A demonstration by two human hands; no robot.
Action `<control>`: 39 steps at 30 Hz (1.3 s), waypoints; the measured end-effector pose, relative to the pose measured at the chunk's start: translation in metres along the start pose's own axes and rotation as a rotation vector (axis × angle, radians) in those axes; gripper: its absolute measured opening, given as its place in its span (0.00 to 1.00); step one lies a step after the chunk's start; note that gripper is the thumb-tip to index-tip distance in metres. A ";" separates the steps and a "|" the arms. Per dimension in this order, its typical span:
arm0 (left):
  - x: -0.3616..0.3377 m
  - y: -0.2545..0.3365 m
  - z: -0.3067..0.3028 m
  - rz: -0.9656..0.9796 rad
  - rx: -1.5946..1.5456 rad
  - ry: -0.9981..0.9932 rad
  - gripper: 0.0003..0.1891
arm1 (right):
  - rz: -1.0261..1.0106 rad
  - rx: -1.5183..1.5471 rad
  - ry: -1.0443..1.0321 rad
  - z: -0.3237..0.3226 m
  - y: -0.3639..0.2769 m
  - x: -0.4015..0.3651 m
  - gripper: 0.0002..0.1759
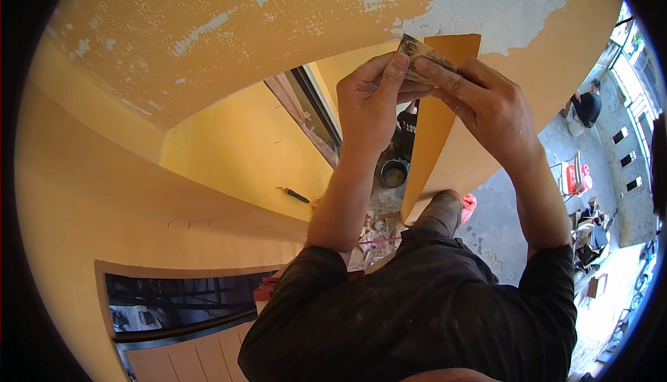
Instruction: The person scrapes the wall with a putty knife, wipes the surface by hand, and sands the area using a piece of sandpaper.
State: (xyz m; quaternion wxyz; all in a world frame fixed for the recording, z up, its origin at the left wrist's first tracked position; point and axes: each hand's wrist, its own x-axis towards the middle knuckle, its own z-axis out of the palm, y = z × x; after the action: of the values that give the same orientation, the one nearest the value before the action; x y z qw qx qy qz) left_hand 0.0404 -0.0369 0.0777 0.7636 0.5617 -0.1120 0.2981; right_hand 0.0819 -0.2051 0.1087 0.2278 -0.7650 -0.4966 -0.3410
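Both of my hands are raised in front of the arch, holding one flat, worn piece of sandpaper [425, 54], brown-grey and streaked with pale dust. My left hand [375, 94] pinches its left end, thumb on the near face. From the right, my right hand [490, 101] grips the other end with its fingers laid along the face. Dust coats the fingertips. Just beyond the hands is the yellow arch wall [229, 55], with scraped spots and a large grey-white bare patch [497, 7].
Far below on the floor stands a dark bucket [394, 173], with a person [406, 132] partly hidden behind the pillar. A tool with a dark handle [297, 195] lies on the yellow ledge at left. At right another person [587, 108] sits near a red-and-white chair [574, 177].
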 end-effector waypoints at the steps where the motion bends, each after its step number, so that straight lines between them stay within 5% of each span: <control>1: -0.001 -0.001 0.000 -0.006 -0.040 -0.007 0.16 | 0.003 -0.001 -0.002 0.000 0.002 0.000 0.26; 24: 0.002 -0.008 0.001 0.142 -0.011 0.040 0.16 | -0.147 -0.131 0.005 0.009 0.015 0.013 0.34; 39: 0.003 -0.017 -0.001 0.115 -0.028 0.002 0.15 | -0.076 -0.130 0.010 0.007 0.011 0.006 0.33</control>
State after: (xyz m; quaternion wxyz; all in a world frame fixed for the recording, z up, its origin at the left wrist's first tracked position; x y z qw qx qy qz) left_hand 0.0526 -0.0377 0.0656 0.7532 0.5432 -0.1473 0.3404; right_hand 0.0958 -0.2011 0.1079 0.1672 -0.7571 -0.5008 -0.3847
